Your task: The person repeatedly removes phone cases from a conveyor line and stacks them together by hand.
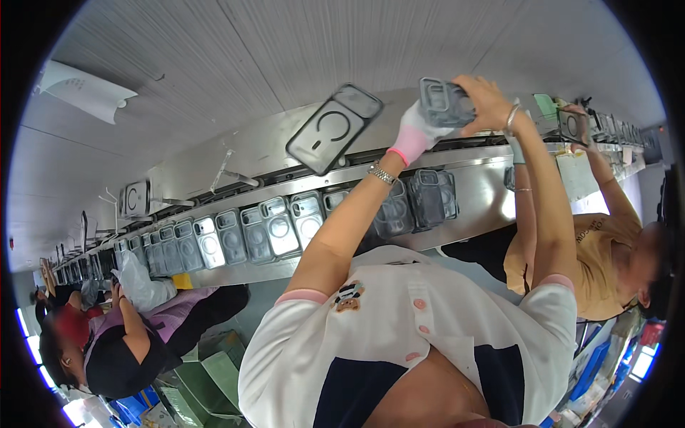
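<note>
Right grip [489,105] curved around phone case [441,100]

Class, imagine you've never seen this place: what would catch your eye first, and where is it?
First, probably the dark-rimmed phone case with its ring, upper centre. Just right of it, the gloved left hand and bare right hand hold a clear case. Then the long row of phone cases on the metal bench, stretching away to the left.
</note>
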Motion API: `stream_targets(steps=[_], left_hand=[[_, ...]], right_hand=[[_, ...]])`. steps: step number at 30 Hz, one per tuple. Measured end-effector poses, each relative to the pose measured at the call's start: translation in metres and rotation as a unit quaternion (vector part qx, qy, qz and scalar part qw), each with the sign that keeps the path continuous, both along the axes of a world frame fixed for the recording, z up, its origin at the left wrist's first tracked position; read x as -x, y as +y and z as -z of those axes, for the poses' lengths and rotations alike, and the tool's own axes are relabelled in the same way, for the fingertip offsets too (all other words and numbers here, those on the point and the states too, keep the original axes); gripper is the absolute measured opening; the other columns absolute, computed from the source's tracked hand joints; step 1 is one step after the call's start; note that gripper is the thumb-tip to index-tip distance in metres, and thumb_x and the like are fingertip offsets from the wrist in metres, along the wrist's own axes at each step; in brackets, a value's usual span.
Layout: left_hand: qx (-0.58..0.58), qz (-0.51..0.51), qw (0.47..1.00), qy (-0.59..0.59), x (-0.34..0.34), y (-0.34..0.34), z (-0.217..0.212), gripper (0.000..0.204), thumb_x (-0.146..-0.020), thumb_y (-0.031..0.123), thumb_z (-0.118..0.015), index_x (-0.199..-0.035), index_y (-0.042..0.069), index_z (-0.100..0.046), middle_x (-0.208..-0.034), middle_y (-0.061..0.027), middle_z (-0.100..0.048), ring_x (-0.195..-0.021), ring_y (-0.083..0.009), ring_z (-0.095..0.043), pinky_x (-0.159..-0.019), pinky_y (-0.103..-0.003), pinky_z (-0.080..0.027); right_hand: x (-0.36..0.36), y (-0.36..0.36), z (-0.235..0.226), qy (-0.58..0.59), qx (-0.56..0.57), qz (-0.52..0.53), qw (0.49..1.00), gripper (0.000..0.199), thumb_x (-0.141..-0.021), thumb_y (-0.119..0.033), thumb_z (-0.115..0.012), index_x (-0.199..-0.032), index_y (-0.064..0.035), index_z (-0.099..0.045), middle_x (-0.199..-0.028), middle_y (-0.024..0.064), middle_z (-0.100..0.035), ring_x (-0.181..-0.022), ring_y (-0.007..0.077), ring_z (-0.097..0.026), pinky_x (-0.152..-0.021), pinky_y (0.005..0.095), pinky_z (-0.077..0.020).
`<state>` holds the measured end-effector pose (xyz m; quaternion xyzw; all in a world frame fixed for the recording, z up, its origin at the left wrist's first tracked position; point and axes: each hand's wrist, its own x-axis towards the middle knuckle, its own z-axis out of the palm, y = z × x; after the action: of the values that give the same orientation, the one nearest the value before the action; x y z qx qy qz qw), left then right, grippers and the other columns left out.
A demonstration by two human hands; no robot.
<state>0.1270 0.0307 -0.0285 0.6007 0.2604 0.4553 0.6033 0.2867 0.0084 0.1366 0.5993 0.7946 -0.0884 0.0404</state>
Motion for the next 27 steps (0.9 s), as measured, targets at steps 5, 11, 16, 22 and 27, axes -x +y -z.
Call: stream_targets(steps=[5,11,16,22,27], left_hand=[[-0.066,0.092,0.954,0.278,0.079,-0.043,0.01,0.032,-0.084,0.027,-0.062,-0.102,0.0,-0.059,-0.092,-0.0168,-0.062,-0.089,-0.0291,-0.062,-0.077,-0.038,-0.051],[0.195,-0.031,0.979,0.044,0.317,-0.094,0.041,0.042,-0.087,0.016,-0.07,-0.123,0.001,-0.056,-0.11,-0.0063,-0.065,-0.105,-0.0125,-0.06,-0.091,-0.028,-0.049],[0.047,-0.488,0.842,0.224,0.512,-0.106,0.032,0.08,-0.083,0.014,-0.073,-0.144,-0.001,-0.023,-0.141,-0.017,-0.036,-0.119,-0.0224,-0.051,-0.096,-0.031,-0.046],[0.003,-0.569,0.822,0.0,0.548,-0.035,-0.048,0.048,-0.088,0.006,-0.059,-0.132,-0.002,-0.041,-0.1,-0.0055,-0.059,-0.091,-0.0128,-0.058,-0.079,-0.027,-0.047],[0.075,-0.357,0.927,-0.086,0.539,-0.005,-0.051,0.034,-0.093,0.006,-0.052,-0.126,0.001,-0.047,-0.09,-0.0027,-0.061,-0.087,-0.0115,-0.059,-0.078,-0.026,-0.048]], right_hand=[[-0.041,0.011,-0.012,0.234,-0.05,0.068,0.969,0.106,-0.063,-0.05,-0.083,-0.139,0.0045,-0.034,-0.138,0.0237,-0.044,-0.126,0.0324,-0.046,-0.105,0.0402,-0.0359],[0.077,0.049,-0.013,0.44,-0.011,0.034,0.897,0.09,-0.071,-0.04,-0.08,-0.138,0.0021,-0.038,-0.134,0.0157,-0.048,-0.129,0.0253,-0.044,-0.107,0.0375,-0.0331],[0.288,0.047,-0.032,0.6,0.096,-0.136,0.783,0.08,-0.071,-0.042,-0.079,-0.135,-0.007,-0.045,-0.129,0.0073,-0.054,-0.122,0.0201,-0.048,-0.104,0.0354,-0.0355],[0.429,0.059,-0.033,0.635,0.149,-0.187,0.734,0.083,-0.069,-0.036,-0.083,-0.138,-0.0113,-0.042,-0.137,0.0067,-0.048,-0.122,0.0186,-0.046,-0.103,0.0368,-0.0384],[0.423,0.094,-0.013,0.524,0.104,-0.142,0.833,0.084,-0.065,-0.031,-0.086,-0.137,-0.0151,-0.045,-0.137,0.0047,-0.048,-0.122,0.0178,-0.046,-0.101,0.0371,-0.0412]])
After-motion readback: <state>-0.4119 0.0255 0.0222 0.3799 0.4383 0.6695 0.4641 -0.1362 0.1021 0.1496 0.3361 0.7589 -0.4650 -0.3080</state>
